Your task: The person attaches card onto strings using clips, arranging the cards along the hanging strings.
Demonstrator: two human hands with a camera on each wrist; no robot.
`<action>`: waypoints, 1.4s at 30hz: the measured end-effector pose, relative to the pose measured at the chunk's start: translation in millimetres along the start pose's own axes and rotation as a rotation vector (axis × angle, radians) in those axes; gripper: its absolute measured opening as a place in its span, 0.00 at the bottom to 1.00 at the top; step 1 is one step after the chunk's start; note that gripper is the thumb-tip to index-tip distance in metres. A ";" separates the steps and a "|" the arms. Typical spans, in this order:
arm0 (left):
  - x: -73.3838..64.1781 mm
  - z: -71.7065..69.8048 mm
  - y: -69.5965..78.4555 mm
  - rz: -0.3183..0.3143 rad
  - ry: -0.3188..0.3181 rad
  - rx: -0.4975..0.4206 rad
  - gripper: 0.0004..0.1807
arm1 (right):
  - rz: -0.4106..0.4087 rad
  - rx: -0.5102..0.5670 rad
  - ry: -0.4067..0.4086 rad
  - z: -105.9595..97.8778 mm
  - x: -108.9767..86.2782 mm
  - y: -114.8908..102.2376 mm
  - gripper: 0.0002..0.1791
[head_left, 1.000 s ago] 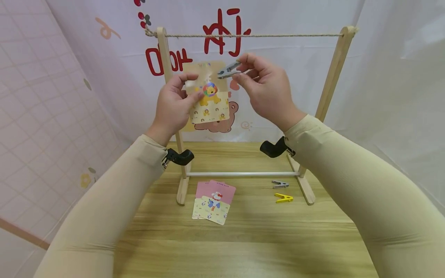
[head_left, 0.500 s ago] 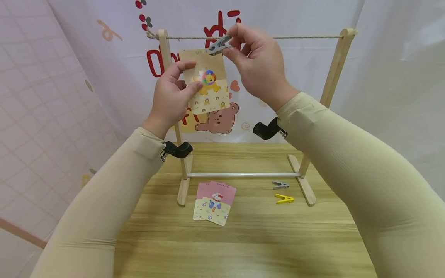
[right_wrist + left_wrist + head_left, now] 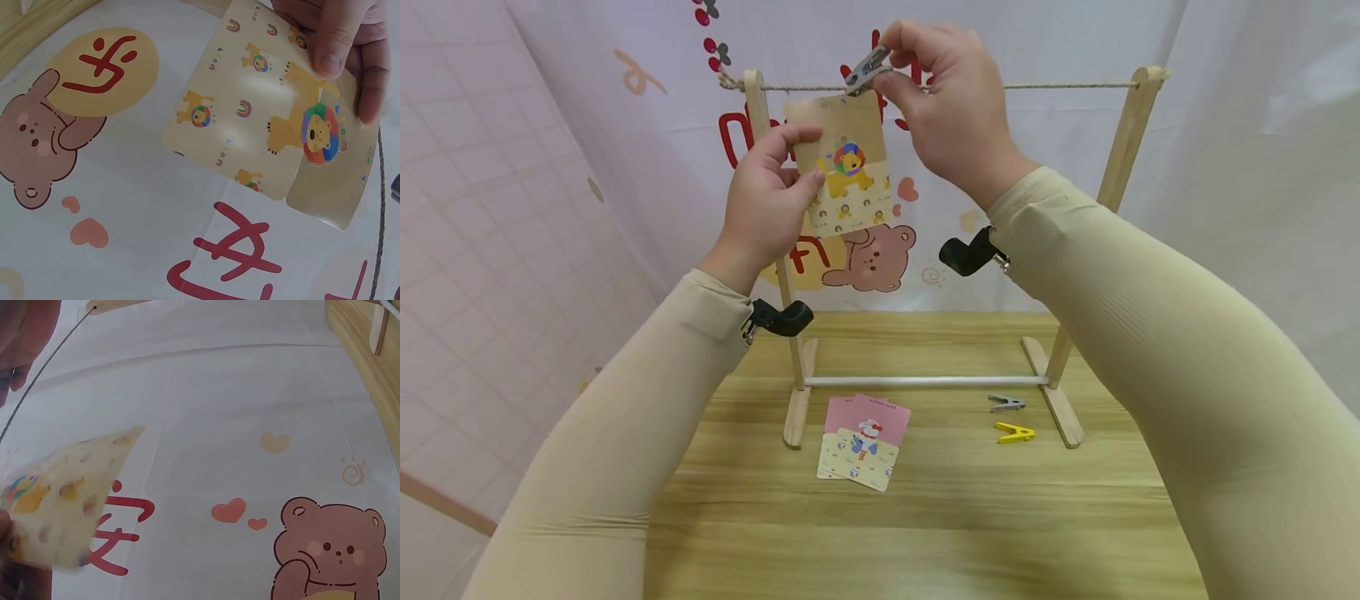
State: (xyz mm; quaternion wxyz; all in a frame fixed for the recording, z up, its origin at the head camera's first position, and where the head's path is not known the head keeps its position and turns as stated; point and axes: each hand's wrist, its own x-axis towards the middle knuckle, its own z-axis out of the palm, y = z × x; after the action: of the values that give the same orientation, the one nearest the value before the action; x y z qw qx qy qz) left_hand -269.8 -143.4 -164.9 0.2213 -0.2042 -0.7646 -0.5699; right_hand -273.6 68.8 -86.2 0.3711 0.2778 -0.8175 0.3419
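Observation:
My left hand (image 3: 767, 192) pinches a cream card (image 3: 850, 179) with a rainbow-maned lion, thumb in front, at its left edge. The card hangs just below the rope (image 3: 1067, 85), its top edge close to it. My right hand (image 3: 951, 108) pinches the handles of a grey clothespin (image 3: 867, 71) at the card's top right, level with the rope. Whether the clothespin's tips straddle the rope and card, I cannot tell. In the right wrist view the lion card (image 3: 250, 94) lies beside the rope (image 3: 382, 219), with the clothespin (image 3: 396, 187) barely in frame.
The rope is strung between two wooden posts (image 3: 1120, 158) joined by a white bar (image 3: 925, 381). Below on the wooden table (image 3: 925, 542) lie overlapping pink-and-cream cards (image 3: 865, 442), another grey clothespin (image 3: 1006, 403) and a yellow clothespin (image 3: 1015, 432). A printed cloth (image 3: 1000, 183) hangs behind.
Both hands have risen toward the rope, bringing the lion card up under it. The grey clothespin has moved up and left from in front of the card to its top edge at the rope.

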 end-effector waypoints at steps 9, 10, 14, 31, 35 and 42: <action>2.9 8.6 0.2 -0.013 0.087 -0.009 0.20 | -0.027 -0.050 -0.023 4.7 10.8 -2.4 0.08; 3.3 9.8 -0.2 -0.003 0.103 -0.011 0.20 | -0.029 -0.050 -0.024 5.4 11.6 -2.4 0.08; 4.3 14.8 -1.3 0.011 0.136 -0.010 0.19 | -0.024 -0.061 -0.033 7.8 13.4 -2.8 0.08; 10.3 26.5 -4.9 -0.001 0.191 -0.095 0.17 | 0.018 -0.093 -0.052 11.3 18.7 -3.4 0.08; 12.0 28.2 -6.1 0.000 0.215 -0.120 0.17 | 0.016 -0.086 -0.057 11.7 20.1 -3.4 0.08; 14.7 32.5 -6.8 0.000 0.231 -0.163 0.16 | 0.033 -0.102 -0.070 11.0 21.2 -2.5 0.09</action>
State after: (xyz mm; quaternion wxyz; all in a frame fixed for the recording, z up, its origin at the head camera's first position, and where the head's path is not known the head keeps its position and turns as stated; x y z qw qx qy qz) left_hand -289.1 -113.0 -170.0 0.2905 -0.1546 -0.6852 -0.6498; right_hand -288.5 54.6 -73.9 0.3502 0.2565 -0.8509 0.2958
